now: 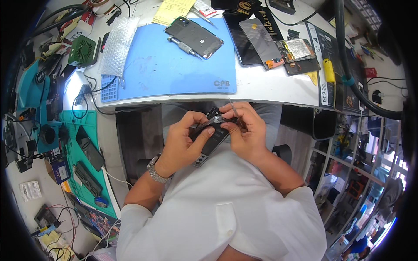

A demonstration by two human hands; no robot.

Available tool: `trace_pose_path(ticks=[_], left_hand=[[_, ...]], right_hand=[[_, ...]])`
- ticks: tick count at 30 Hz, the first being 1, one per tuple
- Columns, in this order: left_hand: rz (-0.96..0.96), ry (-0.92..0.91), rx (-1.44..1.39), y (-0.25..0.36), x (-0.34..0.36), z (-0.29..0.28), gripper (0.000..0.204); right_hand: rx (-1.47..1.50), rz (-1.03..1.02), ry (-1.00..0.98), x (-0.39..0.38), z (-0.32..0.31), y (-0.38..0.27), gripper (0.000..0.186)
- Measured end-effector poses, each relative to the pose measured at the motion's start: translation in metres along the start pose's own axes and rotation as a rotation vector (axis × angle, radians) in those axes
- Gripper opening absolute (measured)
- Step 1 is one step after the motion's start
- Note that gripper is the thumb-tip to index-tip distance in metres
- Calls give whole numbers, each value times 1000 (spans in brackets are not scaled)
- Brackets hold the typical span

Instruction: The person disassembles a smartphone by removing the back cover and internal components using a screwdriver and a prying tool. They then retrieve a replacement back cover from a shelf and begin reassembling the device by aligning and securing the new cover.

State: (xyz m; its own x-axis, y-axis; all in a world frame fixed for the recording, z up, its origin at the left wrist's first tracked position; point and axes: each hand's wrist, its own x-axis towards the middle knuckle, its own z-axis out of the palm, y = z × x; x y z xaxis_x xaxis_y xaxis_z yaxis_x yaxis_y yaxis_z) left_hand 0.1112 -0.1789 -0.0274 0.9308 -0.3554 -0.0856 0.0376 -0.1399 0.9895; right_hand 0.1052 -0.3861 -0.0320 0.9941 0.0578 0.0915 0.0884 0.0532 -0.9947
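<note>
Holding 1 dark smartphone (212,135) between both hands, below the near edge of the white surface (270,85) and above the lap. Left hand (185,139): fingers curled around the phone's left side, thumb pressed on its top face; metal-link wristwatch (155,170) on the wrist. Right hand (246,128): fingers closed over the phone's upper right edge, pinching 1 thin metal pry tool (234,108) that sticks up past the knuckles. Phone tilted, its lower corner pointing toward the white shirt (226,209).

Beyond the hands, on the surface: 1 blue work mat (165,69); on it 1 phone with grey back cover (193,37), well apart from the hands, and 1 metal screwdriver (185,45) just beside that phone. Beyond the right hand: 1 opened phone with exposed battery (298,50). Beyond the left hand: 1 green fan unit (81,51) and 1 bubble-wrap sheet (116,45)
</note>
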Motion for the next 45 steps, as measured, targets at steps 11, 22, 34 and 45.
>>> trace_pose_path(ticks=[11, 22, 34, 45], left_hand=[[35, 149, -197, 1, 1, 10, 56], [-10, 150, -565, -20, -4, -24, 43], [58, 182, -382, -23, -2, -30, 21], [-74, 67, -282, -7, -3, -45, 38]], right_hand=[[-350, -437, -5, 37, 8, -1, 36], [-315, -426, -84, 42, 25, 8, 38], [-304, -394, -122, 41, 28, 5, 37], [-290, -448, -123, 37, 30, 2, 33]])
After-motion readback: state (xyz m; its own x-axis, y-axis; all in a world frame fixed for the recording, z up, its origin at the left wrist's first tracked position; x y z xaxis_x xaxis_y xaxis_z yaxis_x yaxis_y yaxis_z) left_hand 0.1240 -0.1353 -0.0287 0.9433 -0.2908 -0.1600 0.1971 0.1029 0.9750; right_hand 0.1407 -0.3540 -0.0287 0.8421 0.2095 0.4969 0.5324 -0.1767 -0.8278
